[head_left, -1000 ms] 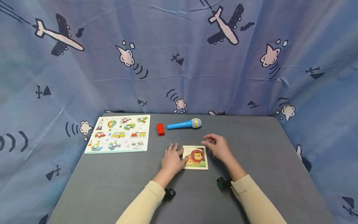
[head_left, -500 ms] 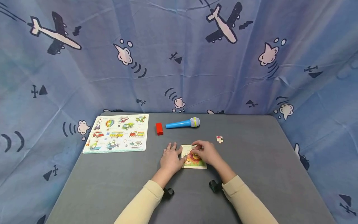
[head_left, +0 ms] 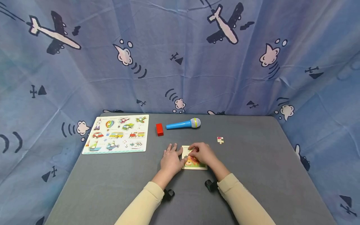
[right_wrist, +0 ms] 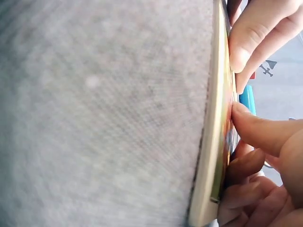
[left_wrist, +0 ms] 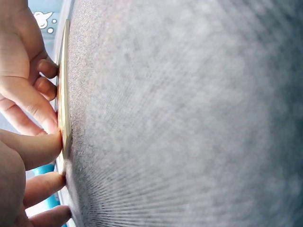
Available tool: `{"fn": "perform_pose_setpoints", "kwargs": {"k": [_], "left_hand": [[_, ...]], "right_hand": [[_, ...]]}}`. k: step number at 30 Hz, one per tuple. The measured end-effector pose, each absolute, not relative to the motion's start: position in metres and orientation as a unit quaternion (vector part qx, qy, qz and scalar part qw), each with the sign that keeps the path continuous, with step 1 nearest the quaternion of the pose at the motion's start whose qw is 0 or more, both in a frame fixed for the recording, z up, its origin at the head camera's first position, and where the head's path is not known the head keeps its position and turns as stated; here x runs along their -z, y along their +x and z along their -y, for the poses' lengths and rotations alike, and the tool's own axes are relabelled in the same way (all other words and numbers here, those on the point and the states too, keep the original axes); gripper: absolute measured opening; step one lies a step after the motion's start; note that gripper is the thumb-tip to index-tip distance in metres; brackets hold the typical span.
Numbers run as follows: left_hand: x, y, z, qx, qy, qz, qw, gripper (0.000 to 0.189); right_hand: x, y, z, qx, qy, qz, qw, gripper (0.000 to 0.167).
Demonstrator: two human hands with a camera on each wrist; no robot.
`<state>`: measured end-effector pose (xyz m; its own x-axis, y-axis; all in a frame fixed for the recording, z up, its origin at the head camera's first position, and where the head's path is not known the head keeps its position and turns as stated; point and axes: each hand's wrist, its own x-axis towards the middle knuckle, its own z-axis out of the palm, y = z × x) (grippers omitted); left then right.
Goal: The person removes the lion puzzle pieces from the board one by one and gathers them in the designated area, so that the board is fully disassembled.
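A small square wooden jigsaw puzzle [head_left: 195, 166] with a lion picture and a pale frame lies flat on the grey table. My left hand [head_left: 171, 161] rests at its left edge, fingers spread and thumb on the frame. My right hand [head_left: 206, 154] bends over the upper part of the puzzle. Its thumb [right_wrist: 244, 113] touches the picture surface, with the index fingertip close by. I cannot tell whether a piece sits between them. One loose jigsaw piece [head_left: 220, 140], cream with some pink, lies on the table to the upper right.
Behind the puzzle lie a blue toy microphone [head_left: 182, 124] and a red block [head_left: 159, 129]. A white board with vehicle pictures [head_left: 142, 147] lies at the back left. A blue curtain printed with planes [head_left: 157, 62] hangs behind the table [head_left: 267, 162].
My right hand has moved left from beside the puzzle to over its upper part, uncovering the loose jigsaw piece on the table. My left hand has kept its place.
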<state>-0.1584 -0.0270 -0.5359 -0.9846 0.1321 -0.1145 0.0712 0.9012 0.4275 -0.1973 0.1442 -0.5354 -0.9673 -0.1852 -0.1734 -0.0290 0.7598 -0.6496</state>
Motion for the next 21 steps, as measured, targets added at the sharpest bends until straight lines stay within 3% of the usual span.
{"fn": "perform_pose_setpoints", "kwargs": {"k": [21], "left_hand": [[0.5323, -0.1562, 0.0272, -0.228, 0.057, -0.970, 0.063, 0.059]], "right_hand": [[0.5403, -0.1961, -0.1520, 0.406, -0.032, -0.910, 0.079, 0.016]]}}
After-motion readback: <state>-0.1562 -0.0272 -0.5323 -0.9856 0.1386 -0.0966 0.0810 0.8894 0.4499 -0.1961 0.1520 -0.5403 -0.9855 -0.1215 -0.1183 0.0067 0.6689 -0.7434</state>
